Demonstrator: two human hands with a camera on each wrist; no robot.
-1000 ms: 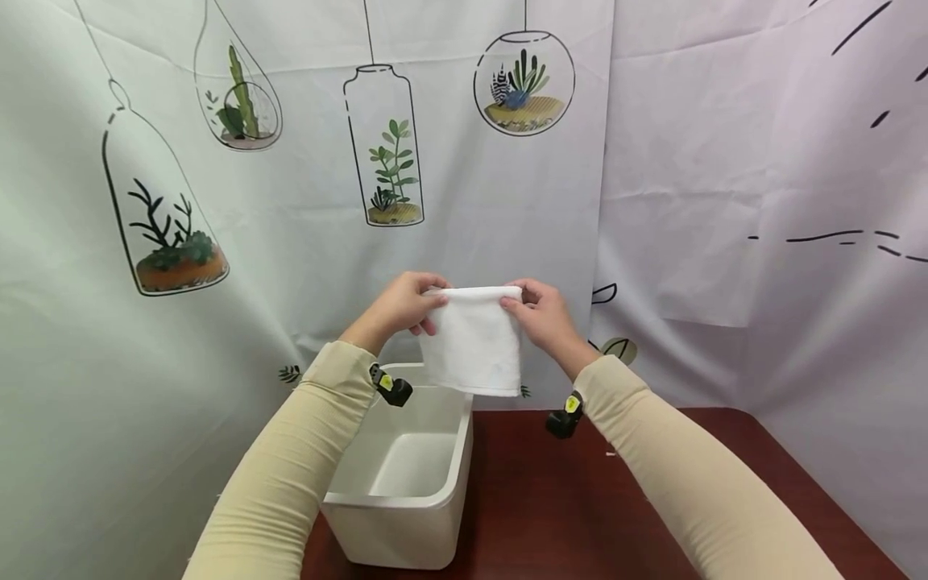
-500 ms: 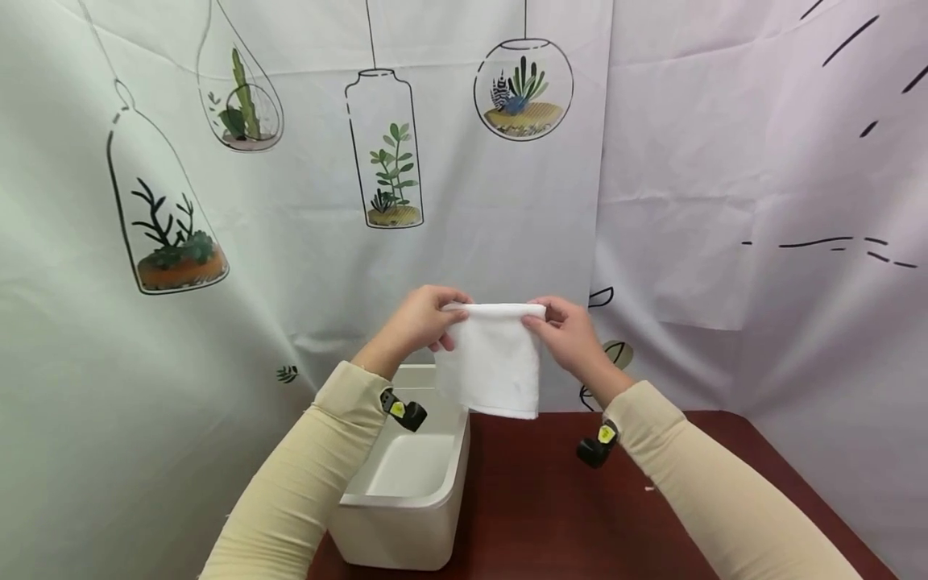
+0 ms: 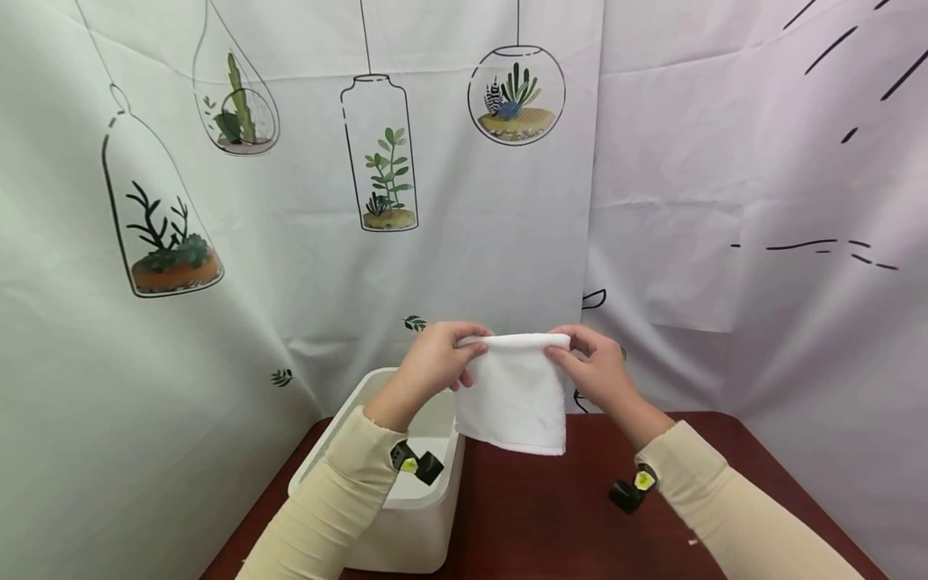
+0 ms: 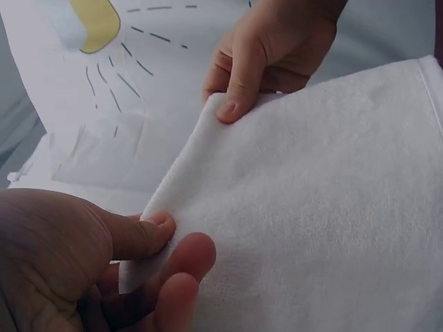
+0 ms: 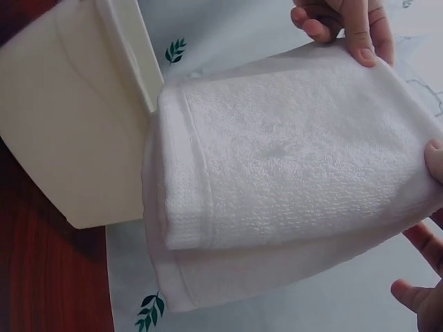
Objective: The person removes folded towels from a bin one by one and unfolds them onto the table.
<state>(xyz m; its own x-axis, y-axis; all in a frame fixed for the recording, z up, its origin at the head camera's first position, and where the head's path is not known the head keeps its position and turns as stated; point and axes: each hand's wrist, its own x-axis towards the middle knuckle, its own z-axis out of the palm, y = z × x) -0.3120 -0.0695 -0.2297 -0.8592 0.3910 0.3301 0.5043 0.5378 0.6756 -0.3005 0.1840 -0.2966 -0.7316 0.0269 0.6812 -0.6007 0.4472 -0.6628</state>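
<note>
Folded white towel (image 3: 513, 395) pinched at its top corners by left hand (image 3: 435, 360) and right hand (image 3: 596, 372), hanging above table (image 3: 551, 515), not yet in white bin (image 3: 406, 507) at seven o'clock.

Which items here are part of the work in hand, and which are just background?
In use: folded white towel, pinched at its top corners by left hand and right hand; white plastic bin below it.
Background: plant-print curtain, red-brown table.

The head camera looks forward and down from a little way off, while both wrist cameras sit close, sharing the folded white towel (image 3: 513, 393) with it.
</note>
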